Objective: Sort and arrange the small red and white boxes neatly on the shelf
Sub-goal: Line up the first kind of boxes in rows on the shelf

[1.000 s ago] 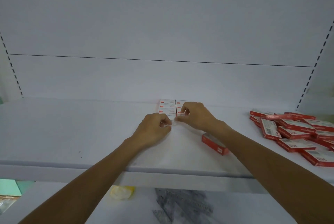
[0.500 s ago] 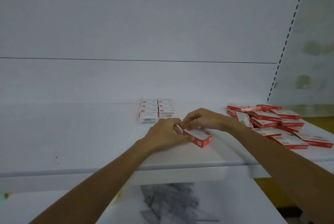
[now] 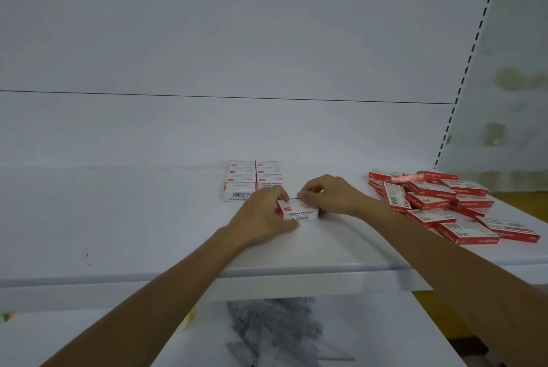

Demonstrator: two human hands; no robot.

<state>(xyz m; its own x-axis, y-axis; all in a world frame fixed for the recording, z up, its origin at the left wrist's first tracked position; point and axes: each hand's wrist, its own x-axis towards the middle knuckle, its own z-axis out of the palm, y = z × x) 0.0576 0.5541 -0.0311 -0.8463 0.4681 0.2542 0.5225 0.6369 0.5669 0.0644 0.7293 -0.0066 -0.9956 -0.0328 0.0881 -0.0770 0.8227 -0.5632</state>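
Box (image 3: 298, 211) pinched from both ends, your left hand (image 3: 261, 217) and right hand (image 3: 329, 197) each gripping it, down at the shelf (image 3: 118, 218) just in front of the tidy rows (image 3: 253, 181). Hold it square, barcode towards you, and slide it flush against the right column before reaching for the loose pile (image 3: 444, 203)

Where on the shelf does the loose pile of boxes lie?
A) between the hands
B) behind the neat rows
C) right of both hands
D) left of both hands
C: the pile lies right of the left hand and right hand, which hold one box.
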